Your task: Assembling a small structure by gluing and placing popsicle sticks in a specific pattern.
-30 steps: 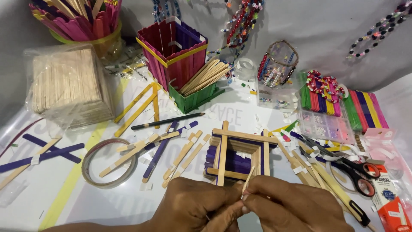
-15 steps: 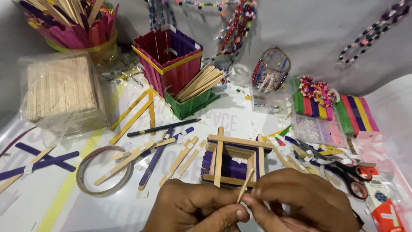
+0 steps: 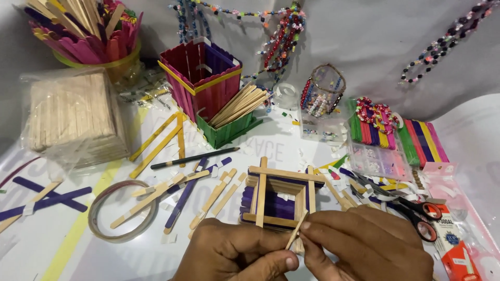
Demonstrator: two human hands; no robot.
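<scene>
Two hands meet at the bottom of the view, low over the counter (image 3: 62, 244), and between them you hold one thin plain wooden stick (image 3: 296, 231). Your left hand (image 3: 234, 255) is curled, its thumb and forefinger pinching the stick's lower end; your right hand (image 3: 364, 247) closes its fingertips on the stick just above that pinch. The stick slants up and to the right, its upper tip showing just past your right fingertips.

Directly beyond your hands, and touching the stick's tip in this view, lies a square frame of sticks (image 3: 278, 195), plain ones crossed over purple ones. To its left lie loose taped sticks (image 3: 211, 195) and a tape ring (image 3: 122, 211). To its right rest red-handled scissors (image 3: 416, 211), close to your right hand. Farther back stand a stick-built box in red and purple (image 3: 200, 70), a green tray of plain sticks (image 3: 232, 117) and a wrapped bundle of plain sticks (image 3: 73, 112).
</scene>
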